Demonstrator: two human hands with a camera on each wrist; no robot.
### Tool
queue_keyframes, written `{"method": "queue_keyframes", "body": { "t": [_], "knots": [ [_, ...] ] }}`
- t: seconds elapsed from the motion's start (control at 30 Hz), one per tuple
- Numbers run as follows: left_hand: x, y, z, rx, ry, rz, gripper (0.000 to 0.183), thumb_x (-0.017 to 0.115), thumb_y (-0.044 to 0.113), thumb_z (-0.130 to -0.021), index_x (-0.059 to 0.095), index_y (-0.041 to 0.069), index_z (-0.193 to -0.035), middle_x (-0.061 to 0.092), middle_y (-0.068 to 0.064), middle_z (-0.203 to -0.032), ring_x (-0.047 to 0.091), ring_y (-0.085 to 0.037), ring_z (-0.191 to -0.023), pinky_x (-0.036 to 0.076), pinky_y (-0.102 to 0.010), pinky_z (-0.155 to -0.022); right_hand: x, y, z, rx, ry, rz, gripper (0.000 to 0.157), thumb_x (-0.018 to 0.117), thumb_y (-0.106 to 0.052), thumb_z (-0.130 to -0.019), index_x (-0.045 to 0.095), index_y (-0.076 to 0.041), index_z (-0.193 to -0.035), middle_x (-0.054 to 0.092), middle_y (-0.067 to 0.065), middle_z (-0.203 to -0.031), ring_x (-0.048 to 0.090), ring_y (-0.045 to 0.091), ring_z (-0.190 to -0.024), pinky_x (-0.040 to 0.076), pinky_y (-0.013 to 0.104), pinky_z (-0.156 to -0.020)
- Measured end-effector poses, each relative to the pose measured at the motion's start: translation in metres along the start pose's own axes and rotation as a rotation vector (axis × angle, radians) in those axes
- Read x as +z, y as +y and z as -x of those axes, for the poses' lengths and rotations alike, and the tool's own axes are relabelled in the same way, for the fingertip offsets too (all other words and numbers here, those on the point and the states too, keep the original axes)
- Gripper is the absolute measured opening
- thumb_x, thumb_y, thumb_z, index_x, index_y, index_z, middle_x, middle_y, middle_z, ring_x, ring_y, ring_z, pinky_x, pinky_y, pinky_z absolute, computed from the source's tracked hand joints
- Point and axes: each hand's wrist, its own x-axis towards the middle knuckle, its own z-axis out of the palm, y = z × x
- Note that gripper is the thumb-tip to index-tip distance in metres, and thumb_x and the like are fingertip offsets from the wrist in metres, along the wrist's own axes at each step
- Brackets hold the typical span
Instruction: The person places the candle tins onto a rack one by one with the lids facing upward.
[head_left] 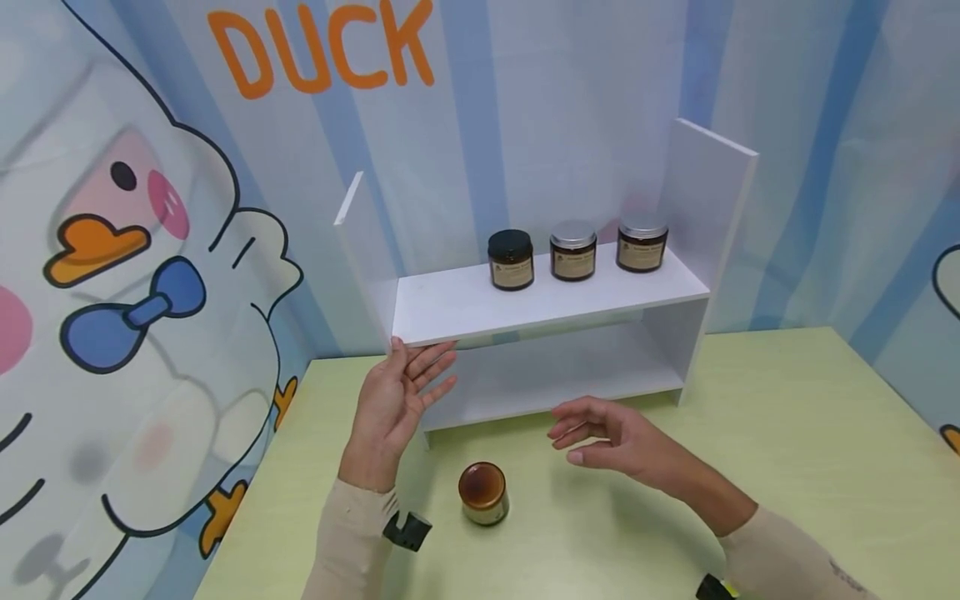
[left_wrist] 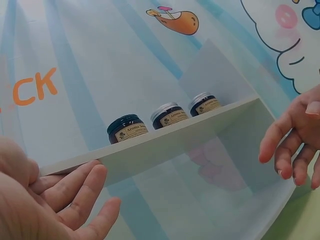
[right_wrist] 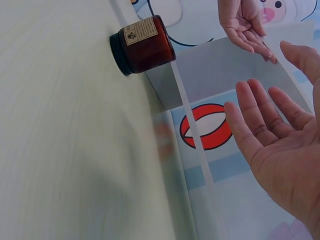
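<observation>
A white shelf unit [head_left: 517, 313] has an upper and a lower board between two side panels. My left hand [head_left: 390, 408] is at the front left corner of the upper board, palm up, its fingers spread and nearly straight beneath the edge; the thumb tip is right at the corner. My right hand [head_left: 622, 437] hovers over the table in front of the lower board, holding nothing, fingers loosely bent. Between the hands, an amber glass jar [head_left: 483, 493] stands upside down on the table; its black lid [right_wrist: 120, 54] faces down in the right wrist view.
On the upper board stand a black-lidded jar [head_left: 512, 260] and two silver-lidded jars, one in the middle [head_left: 573, 251] and one at right [head_left: 642, 244]. The pale green table [head_left: 780, 467] extends on both sides. Behind hangs a blue-striped cloth [head_left: 570, 100] with a cartoon duck.
</observation>
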Motion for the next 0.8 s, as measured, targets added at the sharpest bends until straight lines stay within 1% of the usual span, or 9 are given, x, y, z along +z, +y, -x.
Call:
{"method": "queue_keyframes", "body": {
  "t": [0.1,0.23,0.4,0.6,0.8],
  "knots": [
    [0.0,0.0,0.0,-0.003,-0.003,0.002,0.058,0.032,0.045,-0.109,0.053,0.001,-0.14,0.075,-0.006,-0.12,0.067,-0.022,-0.12,0.053,-0.044,-0.102,0.001,0.002,0.0,-0.004,-0.007,-0.005,0.046,0.065,-0.006,-0.1,0.051,-0.006,-0.144,0.057,0.029,-0.135,0.062,0.034,-0.121,0.056,0.034,-0.095],
    [0.0,0.0,-0.001,-0.005,0.002,0.004,0.058,0.033,0.046,-0.108,0.053,0.002,-0.141,0.075,-0.005,-0.12,0.067,-0.021,-0.12,0.053,-0.044,-0.102,0.003,0.005,0.0,-0.01,-0.008,-0.007,0.046,0.065,-0.005,-0.099,0.051,-0.006,-0.144,0.058,0.027,-0.133,0.063,0.035,-0.12,0.056,0.035,-0.095],
    [-0.001,0.001,-0.001,0.002,0.005,0.004,0.058,0.033,0.046,-0.109,0.052,0.001,-0.14,0.075,-0.006,-0.12,0.067,-0.021,-0.12,0.053,-0.044,-0.102,0.006,0.01,0.001,-0.005,-0.02,-0.022,0.047,0.066,-0.005,-0.099,0.051,-0.004,-0.144,0.059,0.026,-0.133,0.062,0.037,-0.12,0.056,0.035,-0.095],
    [-0.002,-0.001,0.001,0.021,-0.026,-0.005,0.057,0.032,0.044,-0.11,0.05,-0.001,-0.14,0.073,-0.008,-0.125,0.066,-0.022,-0.121,0.052,-0.044,-0.103,0.008,0.013,0.002,0.015,-0.023,-0.022,0.048,0.066,-0.007,-0.099,0.05,-0.004,-0.144,0.059,0.025,-0.134,0.062,0.035,-0.12,0.056,0.035,-0.095],
    [-0.002,-0.002,0.001,0.031,-0.041,0.0,0.055,0.033,0.042,-0.11,0.05,0.0,-0.141,0.072,-0.009,-0.127,0.066,-0.022,-0.121,0.052,-0.044,-0.104,0.01,0.012,0.002,0.025,-0.023,-0.02,0.048,0.066,-0.008,-0.099,0.05,-0.005,-0.144,0.058,0.026,-0.134,0.06,0.042,-0.122,0.056,0.034,-0.096]
  ]
}}
